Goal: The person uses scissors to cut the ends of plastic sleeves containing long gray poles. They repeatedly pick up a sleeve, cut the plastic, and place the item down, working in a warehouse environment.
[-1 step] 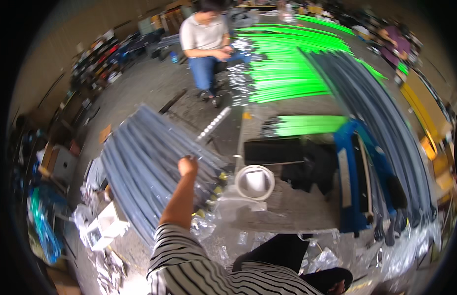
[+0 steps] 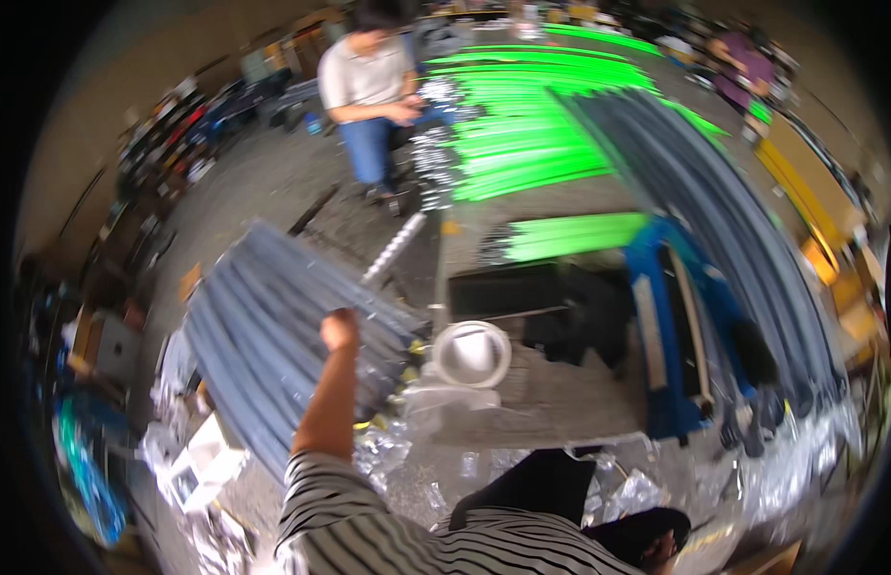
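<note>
My left hand (image 2: 340, 329) reaches out over a bundle of long grey tubes (image 2: 263, 316) in clear plastic wrap. Its fingers look curled together near the bundle's right side; what they grip, if anything, is hidden. Low in the picture, my right hand (image 2: 662, 549) rests by my dark-trousered knee, with its fingers mostly out of sight. Just right of the grey bundle stands a round white tub (image 2: 443, 356) with a pale piece inside, on a worn work surface (image 2: 551, 412).
A blue stand (image 2: 651, 335) holds more long grey tubes (image 2: 723, 192) on the right. Beyond lie many bright green rods (image 2: 532, 125). A seated person (image 2: 369, 86) works at their ends; another person (image 2: 742, 67) is far right. Crumpled clear plastic (image 2: 637, 494) litters the floor.
The whole view has shifted, so most things sit slightly farther left. My left hand stays over the grey bundle; no object has clearly been moved.
</note>
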A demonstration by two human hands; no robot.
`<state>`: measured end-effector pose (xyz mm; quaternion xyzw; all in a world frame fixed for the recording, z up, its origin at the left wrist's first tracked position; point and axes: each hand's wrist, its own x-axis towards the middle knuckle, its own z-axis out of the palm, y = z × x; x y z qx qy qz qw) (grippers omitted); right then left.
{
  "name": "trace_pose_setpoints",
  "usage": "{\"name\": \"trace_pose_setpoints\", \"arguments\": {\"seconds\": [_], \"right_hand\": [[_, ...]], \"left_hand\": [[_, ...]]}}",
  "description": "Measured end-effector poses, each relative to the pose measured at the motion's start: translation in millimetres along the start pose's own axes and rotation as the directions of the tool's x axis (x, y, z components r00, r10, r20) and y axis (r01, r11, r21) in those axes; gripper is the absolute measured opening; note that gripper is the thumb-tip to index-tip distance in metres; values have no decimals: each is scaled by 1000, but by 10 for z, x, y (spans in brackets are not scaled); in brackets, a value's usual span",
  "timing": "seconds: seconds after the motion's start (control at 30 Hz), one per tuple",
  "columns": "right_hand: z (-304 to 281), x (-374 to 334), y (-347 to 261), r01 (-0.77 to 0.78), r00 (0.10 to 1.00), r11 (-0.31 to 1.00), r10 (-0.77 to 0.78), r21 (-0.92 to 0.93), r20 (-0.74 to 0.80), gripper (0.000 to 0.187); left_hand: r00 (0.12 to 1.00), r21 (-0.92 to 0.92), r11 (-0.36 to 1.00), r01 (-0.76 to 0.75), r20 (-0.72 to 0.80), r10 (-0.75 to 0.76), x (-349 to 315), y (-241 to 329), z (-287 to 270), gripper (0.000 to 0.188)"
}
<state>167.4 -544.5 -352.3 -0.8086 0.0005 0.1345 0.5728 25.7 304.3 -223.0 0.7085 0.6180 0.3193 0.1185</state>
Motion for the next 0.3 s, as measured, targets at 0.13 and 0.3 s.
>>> {"name": "trace_pose_setpoints", "arguments": {"seconds": [0.13, 0.3], "right_hand": [[756, 74, -1493, -276, 902, 863, 385, 424, -195, 34], [726, -93, -1482, -142, 958, 876, 238, 461, -159, 43]], "left_hand": [[982, -602, 780, -169, -173, 79, -166, 737, -1013, 20], [799, -811, 326, -485, -259, 543, -1118, 2012, -1783, 19]]}}
